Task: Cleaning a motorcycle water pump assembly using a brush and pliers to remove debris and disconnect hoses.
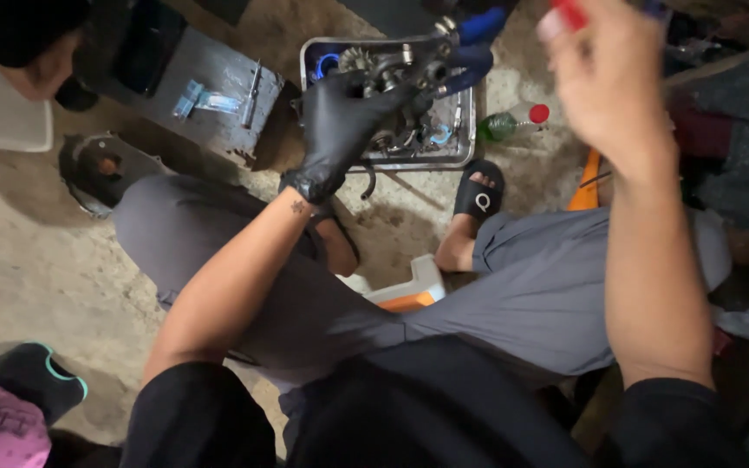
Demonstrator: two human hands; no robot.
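1. Our left hand (pixel 340 130), in a black glove, has its fingers wrapped around a greasy metal part (pixel 418 69), held just above the tray (pixel 468 130).
2. The tray is metal and sits on the floor; in it we see gears (pixel 357 59), small blue rings and other dark parts.
3. Our right hand (pixel 604 82) is bare, raised and blurred; its fingers pinch a red thing (pixel 570 12).
4. Just beside the tray lies a green bottle (pixel 506 124) with a red cap.

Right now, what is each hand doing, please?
Left hand: black-gloved, closed on a metal gear part.
Right hand: bare, raised, blurred; grip cannot be told.
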